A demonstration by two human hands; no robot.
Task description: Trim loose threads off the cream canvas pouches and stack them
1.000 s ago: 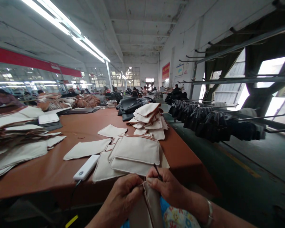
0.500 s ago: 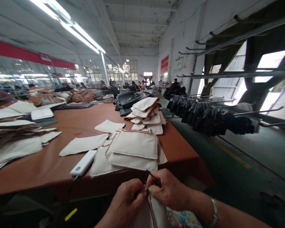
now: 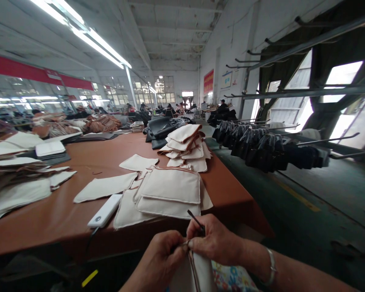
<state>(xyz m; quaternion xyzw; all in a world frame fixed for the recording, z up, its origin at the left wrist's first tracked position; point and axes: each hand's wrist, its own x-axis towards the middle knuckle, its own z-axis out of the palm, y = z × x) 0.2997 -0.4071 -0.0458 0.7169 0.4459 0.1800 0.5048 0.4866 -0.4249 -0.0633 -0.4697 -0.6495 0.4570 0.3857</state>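
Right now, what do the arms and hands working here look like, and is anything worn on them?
They are a person's: each grip is an ungloved human hand, the left hand and the right hand. No sleeve shows on either arm. A narrow, pale, silvery bangle circles the right wrist. No cables or markings are visible on them.

head view | worn on the person's head | aimed forward and down over the table (image 3: 100, 152) | left hand (image 3: 166, 253) and right hand (image 3: 215, 239) framed close, near | metal rack (image 3: 292, 95) caught at right | far wall (image 3: 187, 83) included, well back
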